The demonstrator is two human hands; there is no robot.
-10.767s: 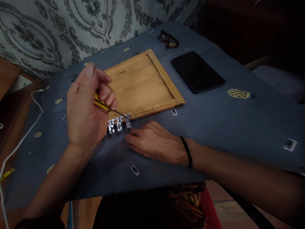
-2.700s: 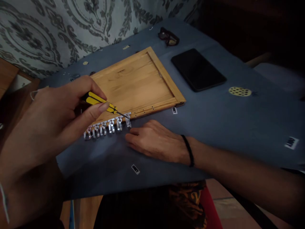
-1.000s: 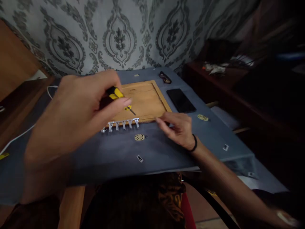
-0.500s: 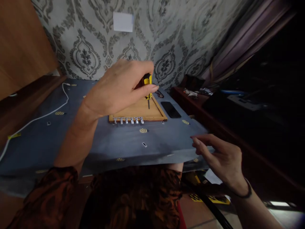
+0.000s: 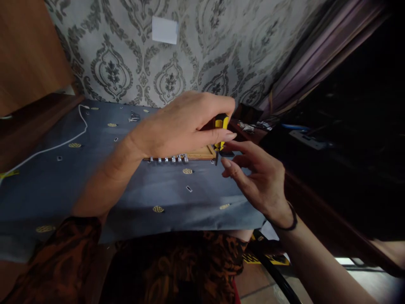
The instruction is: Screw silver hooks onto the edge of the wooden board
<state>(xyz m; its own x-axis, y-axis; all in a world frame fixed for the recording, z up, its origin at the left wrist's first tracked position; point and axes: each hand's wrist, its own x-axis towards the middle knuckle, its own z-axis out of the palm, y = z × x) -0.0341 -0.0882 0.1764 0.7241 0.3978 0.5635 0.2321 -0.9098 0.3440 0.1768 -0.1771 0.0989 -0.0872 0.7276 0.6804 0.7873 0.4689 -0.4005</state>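
In my left hand (image 5: 186,122) is a small screwdriver (image 5: 221,122) with a yellow and black handle, its shaft pointing down past the right corner of a wooden frame (image 5: 202,153). My right hand (image 5: 259,177) is beside the screwdriver's tip, thumb and forefinger apart, with nothing visible between them. Several silver metal clips (image 5: 173,159) line the near edge of the frame. Most of the frame is hidden behind my left hand. A dark phone (image 5: 230,153) shows partly behind my right fingers.
A blue-grey cloth (image 5: 133,185) with pineapple prints covers the table. More metal pieces (image 5: 134,117) lie at the back left. A white cable (image 5: 60,150) runs along the left side. Patterned wallpaper stands behind, and a dark wooden surface (image 5: 253,131) with small items is at the right.
My left hand has carried the screwdriver to the right, off the middle of the frame. My right hand has come up and left to meet it, its thumb and forefinger spreading.
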